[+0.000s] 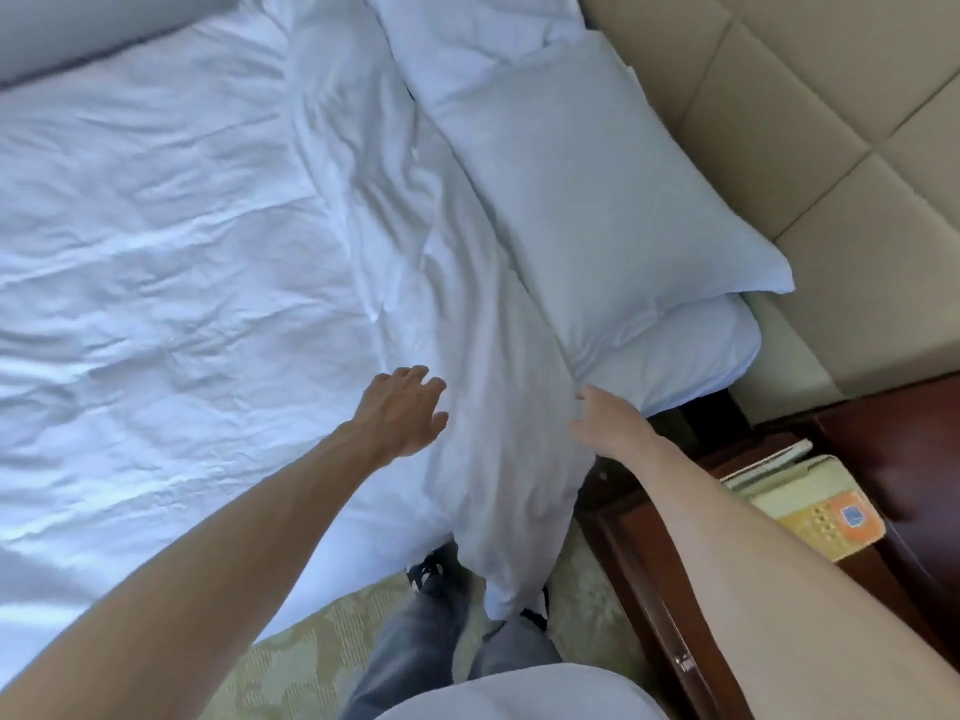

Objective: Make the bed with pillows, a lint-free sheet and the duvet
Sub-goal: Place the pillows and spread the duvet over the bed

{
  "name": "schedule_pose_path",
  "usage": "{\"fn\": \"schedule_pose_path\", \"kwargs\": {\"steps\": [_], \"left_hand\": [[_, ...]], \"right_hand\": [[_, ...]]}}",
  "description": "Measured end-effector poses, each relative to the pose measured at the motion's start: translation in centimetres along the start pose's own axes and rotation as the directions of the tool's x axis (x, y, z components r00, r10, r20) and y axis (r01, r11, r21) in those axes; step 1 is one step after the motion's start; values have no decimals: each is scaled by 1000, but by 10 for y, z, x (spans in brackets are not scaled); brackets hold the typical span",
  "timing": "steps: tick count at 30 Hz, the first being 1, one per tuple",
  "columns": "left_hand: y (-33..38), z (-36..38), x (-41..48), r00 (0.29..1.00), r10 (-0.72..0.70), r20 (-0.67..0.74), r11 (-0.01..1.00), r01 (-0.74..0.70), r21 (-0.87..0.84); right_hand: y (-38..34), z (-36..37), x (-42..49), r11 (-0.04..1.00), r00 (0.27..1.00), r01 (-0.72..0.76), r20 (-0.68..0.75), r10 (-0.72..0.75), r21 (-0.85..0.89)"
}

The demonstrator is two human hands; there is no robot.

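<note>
A white duvet [171, 241] covers the bed, its folded top edge [467, 407] bunched along the head end and hanging over the near side. Two white pillows lie at the head: the near pillow [597, 189] on top of the sheet-covered mattress corner [696, 350], the far pillow [467, 39] behind it. My left hand [400, 413] hovers over the duvet fold with fingers spread and relaxed. My right hand [608, 423] touches the fold's right edge beside the near pillow; its fingertips are hidden in the cloth.
A padded beige headboard [810, 122] runs along the right. A dark wooden nightstand [883, 459] carries a beige telephone [821, 506] and a notepad. Patterned carpet [322, 652] and my legs and shoes lie below the bed edge.
</note>
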State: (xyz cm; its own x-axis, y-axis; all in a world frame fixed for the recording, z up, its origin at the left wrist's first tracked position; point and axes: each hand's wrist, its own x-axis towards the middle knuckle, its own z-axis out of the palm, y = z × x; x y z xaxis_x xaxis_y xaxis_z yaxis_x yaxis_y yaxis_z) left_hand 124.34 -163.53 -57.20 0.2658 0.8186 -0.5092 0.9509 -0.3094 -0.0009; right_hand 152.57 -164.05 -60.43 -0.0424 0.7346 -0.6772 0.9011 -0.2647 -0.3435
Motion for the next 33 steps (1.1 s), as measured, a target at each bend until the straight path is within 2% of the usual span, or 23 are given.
{"fn": "schedule_pose_path", "kwargs": {"steps": [6,8,13,17,22,25,27,29,31,33], "left_hand": [[-52,-7,56,989,-145,-17,972,139,-187],[-64,-7,85,988,-141,-57,963,123,-241],[-88,4,165,978,-88,-190,946,22,-323],[-83,23,214,991,-29,-128,946,-14,-325],[-49,66,259,999,-15,-50,944,-3,-329],[-36,96,275,998,-37,-51,955,20,-296],[-32,112,278,993,-16,-117,977,-10,-214],[-28,118,279,988,9,-154,986,-35,-164],[-31,117,281,996,-1,-88,986,-14,-166],[-40,109,289,1000,0,29,988,4,-153]], "right_hand": [[-63,-37,69,992,997,51,-52,-58,-113],[-79,-42,92,986,997,35,-68,-46,-162],[-102,-50,161,973,994,-99,-65,88,-206],[-92,-45,206,974,985,-153,-109,136,-165],[-55,0,237,970,975,-211,-105,198,-123],[-20,20,233,965,958,-218,-221,182,-147],[2,23,229,940,937,-270,-280,207,-210],[11,16,234,935,943,-304,-199,268,-182],[6,7,248,940,954,-294,-106,279,-175],[-5,-3,256,925,971,-230,-137,196,-301]]}}
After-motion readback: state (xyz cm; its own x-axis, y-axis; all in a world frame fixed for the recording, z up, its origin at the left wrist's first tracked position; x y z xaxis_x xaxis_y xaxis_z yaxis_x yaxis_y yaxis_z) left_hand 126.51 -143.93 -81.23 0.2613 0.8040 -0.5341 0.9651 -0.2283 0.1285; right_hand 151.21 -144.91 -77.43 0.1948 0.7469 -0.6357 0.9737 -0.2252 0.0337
